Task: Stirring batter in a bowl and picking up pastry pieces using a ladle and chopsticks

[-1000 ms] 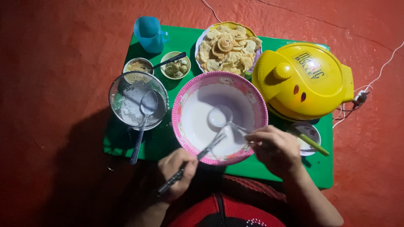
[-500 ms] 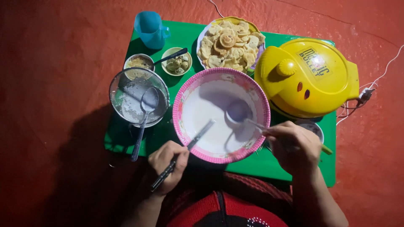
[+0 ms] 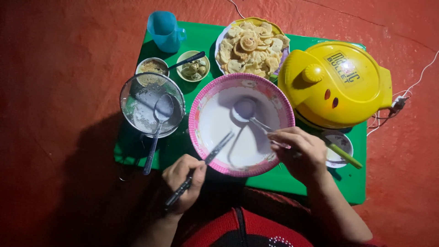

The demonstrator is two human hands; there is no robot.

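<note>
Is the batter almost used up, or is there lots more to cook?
Done: a plate piled with small cooked cakes. In hand: the right hand dips a ladle in the pink bowl; the left hand holds a fork. Left: a shallow layer of white batter.

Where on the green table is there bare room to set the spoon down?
Bare green shows at the near right corner of the green table, past the small dish, and in a strip between the blue cup and the plate of snacks. The left side is crowded by the sieve, two little bowls and the pink bowl.
</note>
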